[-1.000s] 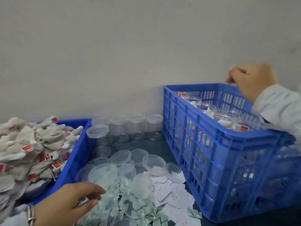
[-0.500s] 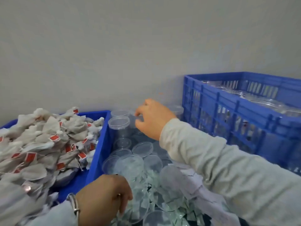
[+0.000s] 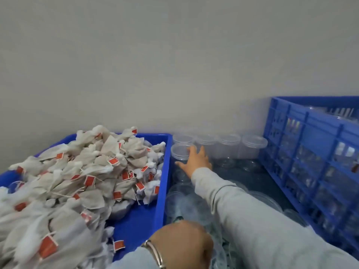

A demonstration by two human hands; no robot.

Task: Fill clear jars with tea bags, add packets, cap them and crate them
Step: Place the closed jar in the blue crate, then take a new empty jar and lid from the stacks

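Observation:
My right hand (image 3: pixel 197 160) reaches across to an empty clear jar (image 3: pixel 179 152) that stands beside the blue tray. Its spread fingers touch the jar's rim and its thumb lies against the jar's front. More empty clear jars (image 3: pixel 229 146) stand in a row against the wall. My left hand (image 3: pixel 182 243) is at the bottom edge, back up, with its fingers down in a pile of clear lids (image 3: pixel 186 202). What it holds is hidden. A heap of tea bags (image 3: pixel 87 171) with red tags fills the blue tray (image 3: pixel 162 183) on the left.
A tall blue slatted crate (image 3: pixel 310 152) stands at the right with filled jars inside. The grey wall closes off the back. My right sleeve (image 3: pixel 262 220) crosses over the lids and the dark table top.
My right hand left the crate at the right, swung over the jar row and now touches the front left jar. The view has turned left. My left hand stays in the lid pile.

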